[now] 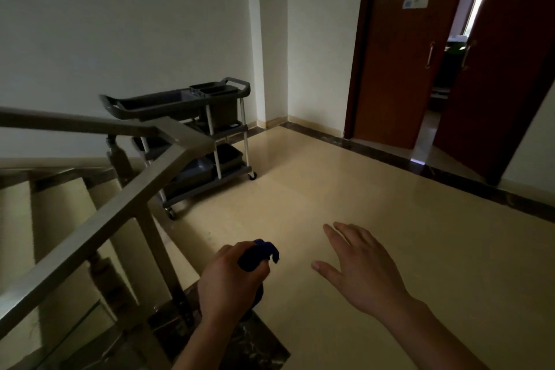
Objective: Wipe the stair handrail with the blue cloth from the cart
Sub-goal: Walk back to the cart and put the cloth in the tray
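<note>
Dim stair landing. The left hand [232,279] grips a bunched blue cloth [260,252], fingers curled round it, near the metal stair handrail [132,192] but not touching it. The right hand [362,267] is spread and holds nothing. The cloth looks soft, light and limp, and would likely wipe best opened flat and wrapped over the rail. A grey cleaning cart [216,129] stands beyond.
</note>
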